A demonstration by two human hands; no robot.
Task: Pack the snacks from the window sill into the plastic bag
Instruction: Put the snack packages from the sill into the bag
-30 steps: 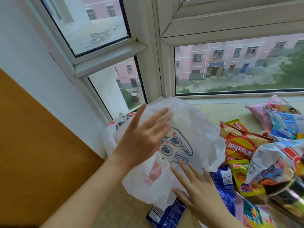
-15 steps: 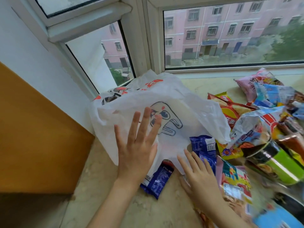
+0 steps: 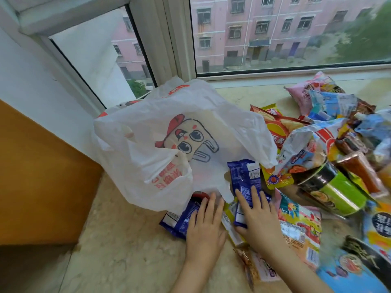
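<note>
A white plastic bag (image 3: 169, 144) with a cartoon print lies crumpled on the marble window sill (image 3: 118, 246), near the left corner. Two dark blue snack packets peek out at its lower edge. My left hand (image 3: 204, 223) rests flat on the left blue packet (image 3: 179, 218), fingers spread. My right hand (image 3: 257, 220) lies flat on the right blue packet (image 3: 245, 180), fingers apart. A heap of snacks spreads to the right: a red crisps bag (image 3: 277, 127), a green can (image 3: 334, 191), a pink packet (image 3: 306, 89).
A wooden panel (image 3: 42, 176) borders the sill on the left. Window frames (image 3: 169, 39) and glass close off the back. More colourful packets (image 3: 300, 227) crowd the lower right, up to the frame's edge.
Both hands have come down off the bag's front onto the blue packets at its lower edge. The view has tilted lower and closer to the sill.
</note>
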